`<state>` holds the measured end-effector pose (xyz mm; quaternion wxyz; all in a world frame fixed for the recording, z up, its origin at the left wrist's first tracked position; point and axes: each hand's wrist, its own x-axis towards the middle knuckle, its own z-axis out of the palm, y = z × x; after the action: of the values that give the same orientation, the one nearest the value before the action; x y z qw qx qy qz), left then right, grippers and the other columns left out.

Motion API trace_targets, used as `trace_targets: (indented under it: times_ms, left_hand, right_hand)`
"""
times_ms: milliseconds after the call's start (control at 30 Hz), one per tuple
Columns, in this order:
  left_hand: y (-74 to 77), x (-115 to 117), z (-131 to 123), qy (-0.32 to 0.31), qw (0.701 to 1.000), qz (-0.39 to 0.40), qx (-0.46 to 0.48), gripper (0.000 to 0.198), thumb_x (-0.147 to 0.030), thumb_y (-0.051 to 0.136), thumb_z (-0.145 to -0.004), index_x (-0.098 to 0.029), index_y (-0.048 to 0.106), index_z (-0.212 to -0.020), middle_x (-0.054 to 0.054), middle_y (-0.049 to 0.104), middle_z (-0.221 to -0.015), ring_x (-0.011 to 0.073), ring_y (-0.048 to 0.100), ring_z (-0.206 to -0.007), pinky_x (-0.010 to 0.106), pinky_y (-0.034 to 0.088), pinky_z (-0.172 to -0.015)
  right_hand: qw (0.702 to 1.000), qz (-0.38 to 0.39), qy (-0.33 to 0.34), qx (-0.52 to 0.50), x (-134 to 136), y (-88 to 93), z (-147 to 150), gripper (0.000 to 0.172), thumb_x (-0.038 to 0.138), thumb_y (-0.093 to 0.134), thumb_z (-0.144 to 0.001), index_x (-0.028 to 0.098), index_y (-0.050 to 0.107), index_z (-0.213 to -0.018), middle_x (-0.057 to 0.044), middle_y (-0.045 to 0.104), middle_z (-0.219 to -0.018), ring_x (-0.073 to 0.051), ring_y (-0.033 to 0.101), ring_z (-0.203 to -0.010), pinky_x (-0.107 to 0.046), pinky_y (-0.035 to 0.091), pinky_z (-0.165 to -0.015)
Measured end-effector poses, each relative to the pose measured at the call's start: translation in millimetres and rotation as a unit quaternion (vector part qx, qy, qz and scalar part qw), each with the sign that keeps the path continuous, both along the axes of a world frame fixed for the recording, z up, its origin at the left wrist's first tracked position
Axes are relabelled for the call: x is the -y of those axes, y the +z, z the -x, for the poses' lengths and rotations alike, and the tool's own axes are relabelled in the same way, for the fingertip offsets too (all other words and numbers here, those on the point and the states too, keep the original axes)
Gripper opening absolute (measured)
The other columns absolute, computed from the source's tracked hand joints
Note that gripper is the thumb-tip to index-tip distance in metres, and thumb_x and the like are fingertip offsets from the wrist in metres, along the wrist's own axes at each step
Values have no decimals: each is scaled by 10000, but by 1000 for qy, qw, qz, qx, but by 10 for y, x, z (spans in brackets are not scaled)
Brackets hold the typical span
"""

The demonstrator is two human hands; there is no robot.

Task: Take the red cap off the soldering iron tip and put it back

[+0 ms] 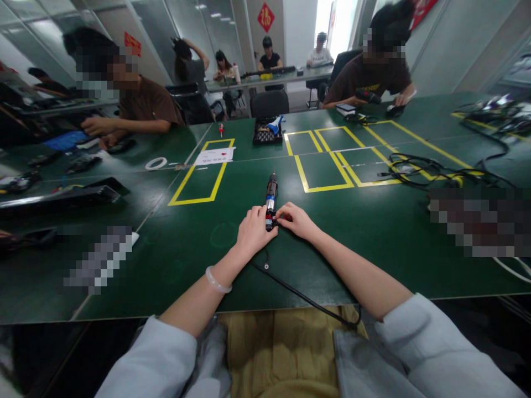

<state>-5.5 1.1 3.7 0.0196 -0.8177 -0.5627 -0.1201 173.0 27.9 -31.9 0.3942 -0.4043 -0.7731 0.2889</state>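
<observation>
Nearest, a black cord [305,298] trails through the lower middle of the frame. Centrally lies the tool [271,194], tip toward the top; the left hand [254,229], half curled, grips its rear, while the right hand [297,221], fingertips nearly meeting, touches its side, any hold too small to tell. Beyond, at upper centre, sits a tray [265,141].

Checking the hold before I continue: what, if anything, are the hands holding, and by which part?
The left hand holds the slim power tool by its near end; the right hand is at that end too, its grip unclear.
</observation>
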Motion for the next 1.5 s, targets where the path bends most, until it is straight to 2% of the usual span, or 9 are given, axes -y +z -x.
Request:
trace_targets:
  times_ms: [233,367,567,800,967,1167,1333,1433,1500]
  left_hand:
    - [37,11,6,-2,1000,1,-2,624,-458,608,-792,-172,421,-1315,125,506,-1193,268,510,-1061,342,459,-819]
    - [36,-28,4,0,1000,5,-1,638,-555,553,-822,-183,424,-1324,127,514,-1162,267,533,-1017,346,445,-804]
    - [50,-83,-5,37,999,3,-18,565,-595,408,-892,-198,464,-1290,125,523,-1102,259,549,-969,332,440,-748]
    - [83,-155,212,8,998,-4,-68,623,-548,473,-878,-194,394,-1386,139,515,-1165,279,530,-1012,354,445,-790]
    - [78,-269,663,50,994,0,-99,635,-555,428,-886,-188,394,-1403,154,500,-1219,299,521,-1041,384,435,-842]
    - [97,-524,1518,156,981,24,-115,662,-601,338,-888,-195,403,-1407,172,504,-1222,340,520,-1072,421,442,-843]
    - [156,-755,2181,235,963,55,-122,686,-610,318,-884,-157,422,-1388,237,478,-1275,394,496,-1121,476,421,-860]
    - [219,-830,2424,272,951,64,-132,647,-601,335,-892,-160,443,-1354,227,507,-1244,378,496,-1115,476,401,-887]
    - [259,-841,2498,290,945,62,-138,589,-581,353,-902,-163,473,-1299,188,537,-1203,351,506,-1091,470,388,-907]
  right_hand:
    - [999,0,-33,-9,45,66,5,168,270,555,-893,163,685,-881,-33,624,-825,-127,549,-699,-257,426,-677]
    - [997,46,-22,-65,62,76,13,198,296,530,-902,167,651,-991,-35,683,-880,-138,609,-750,-267,469,-724]
    - [994,65,-11,-82,87,95,10,257,348,525,-901,171,610,-1068,-12,665,-815,-124,595,-677,-261,474,-689]
    - [994,79,22,-67,97,118,15,257,325,527,-893,171,581,-1091,-16,660,-833,-116,584,-680,-251,462,-686]
    - [994,86,23,-61,73,79,-15,270,300,530,-886,163,574,-1113,-16,642,-844,-107,571,-676,-247,458,-693]
    - [995,88,20,-46,79,87,-13,261,274,541,-866,157,587,-1095,-12,631,-827,-107,553,-672,-246,447,-686]
    - [995,83,24,-41,69,56,-2,263,275,541,-866,163,587,-1099,-14,640,-836,-109,560,-681,-250,452,-699]
    - [995,84,25,-39,68,51,1,253,268,538,-866,166,587,-1092,-14,642,-837,-111,563,-683,-255,456,-703]
    - [995,87,26,-37,70,58,2,247,262,538,-864,164,589,-1085,-14,641,-835,-114,566,-685,-257,457,-702]
